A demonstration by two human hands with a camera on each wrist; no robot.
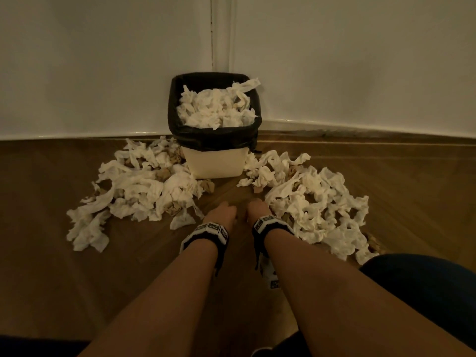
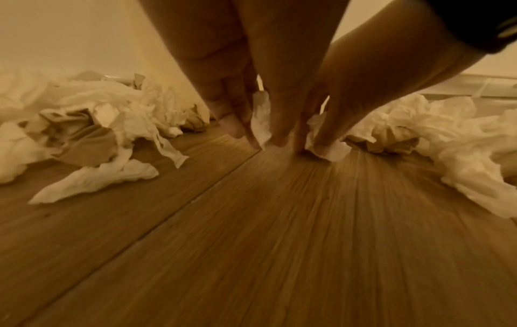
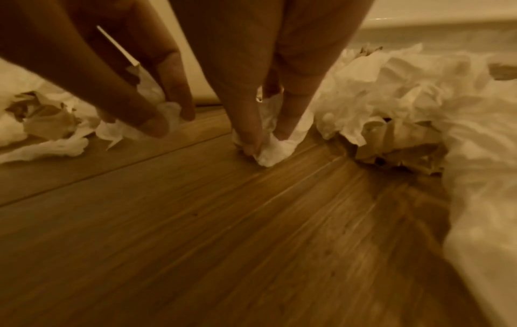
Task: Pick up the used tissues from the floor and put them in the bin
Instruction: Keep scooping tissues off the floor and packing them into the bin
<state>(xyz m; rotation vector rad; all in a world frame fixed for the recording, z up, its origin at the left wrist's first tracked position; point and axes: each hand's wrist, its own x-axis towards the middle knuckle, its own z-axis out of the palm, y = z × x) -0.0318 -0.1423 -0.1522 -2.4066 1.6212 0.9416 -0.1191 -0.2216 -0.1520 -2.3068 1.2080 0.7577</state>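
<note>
Both hands are down on the wood floor (image 1: pixel 154 253), side by side on the bare strip in front of the bin.

Right hand (image 1: pixel 258 207): thumb and fingers pinch a small white tissue scrap (image 3: pixel 272 147) right at the boards, directly under the fingertips (image 3: pixel 249 141). The wad is roughly round, no clear long axis.

Left hand (image 1: pixel 222 211): fingers curled down around another small white tissue (image 2: pixel 261 120), tips at the floor. In the right wrist view it bunches tissue between thumb and fingers. The head view hides both fingertips.

Big tissue heaps sit either side: left heap (image 1: pixel 134 186) just beside the left hand, right heap (image 1: pixel 319 202) touching or nearly touching the right hand. Brown paper bits are mixed in.

Bin (image 1: pixel 215 161) stands straight ahead in the wall corner, black liner (image 1: pixel 177 109), already piled to the rim with tissues.

Judgement: both pinches look set; next is lift and carry forward. Both hands look about equally near the bin. The full bin may spill.
</note>
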